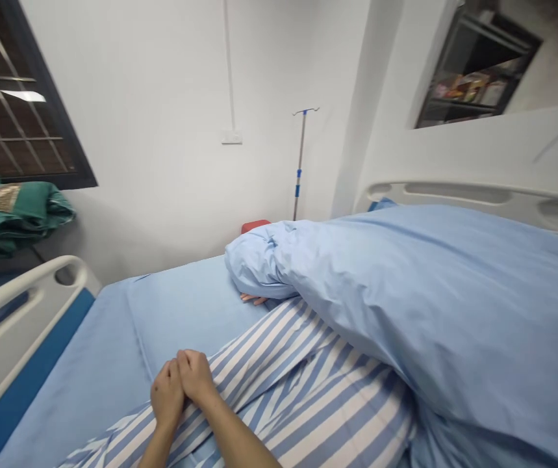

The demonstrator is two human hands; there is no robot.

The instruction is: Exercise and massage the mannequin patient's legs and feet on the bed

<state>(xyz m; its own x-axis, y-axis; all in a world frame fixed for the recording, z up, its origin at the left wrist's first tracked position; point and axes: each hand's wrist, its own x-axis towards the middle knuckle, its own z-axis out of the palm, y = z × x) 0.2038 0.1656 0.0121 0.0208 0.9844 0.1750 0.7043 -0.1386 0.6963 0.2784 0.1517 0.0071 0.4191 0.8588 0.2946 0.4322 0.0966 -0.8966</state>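
Observation:
My left hand (166, 393) and my right hand (195, 376) rest side by side on a blue-and-white striped garment (303, 390) that lies on a hospital bed. Both hands have their fingers curled down at the garment's edge, as if pinching the cloth. Over the striped cloth lies a light blue quilt (429, 292), bulging as if it covers a figure. Fingertips of another hand (253, 299), possibly a manikin's, stick out from under the quilt's edge.
The bed has a light blue sheet (113, 351) and a white side rail (20, 292) at left. A white headboard (478, 195) stands at right. An IV pole (299, 162) stands by the far wall. Green cloth (10, 214) is piled under a barred window.

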